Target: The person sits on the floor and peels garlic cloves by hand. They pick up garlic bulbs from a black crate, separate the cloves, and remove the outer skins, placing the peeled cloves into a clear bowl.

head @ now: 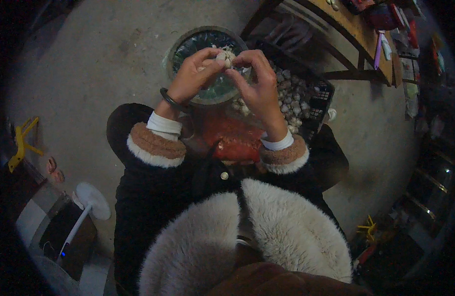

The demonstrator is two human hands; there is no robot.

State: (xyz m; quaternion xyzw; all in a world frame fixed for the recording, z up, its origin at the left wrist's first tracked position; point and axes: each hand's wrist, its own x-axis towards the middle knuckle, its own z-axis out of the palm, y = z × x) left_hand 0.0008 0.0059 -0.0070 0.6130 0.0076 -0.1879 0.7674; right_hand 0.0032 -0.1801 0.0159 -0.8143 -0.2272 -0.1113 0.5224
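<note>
A pale garlic bulb (225, 58) is held up between both hands, above a round basin (175, 44) with a dark green inside. My left hand (198, 74) grips the bulb from the left with thumb and fingers; a dark bangle circles that wrist. From the right, the thumb and fingers of my right hand (257, 74) are at the bulb; whether they press on it is hard to tell. Many garlic bulbs (292, 101) lie in a black plastic crate (325, 96) to the right of the basin. A few more pale bulbs (241, 106) are below the basin's rim.
A wooden table (346, 31) bearing assorted items stands at the upper right. Something red (236, 142) is between my knees. A white round-based stand (93, 201) is at the lower left, near a yellow stand (22, 144). A concrete floor (112, 55) surrounds the basin.
</note>
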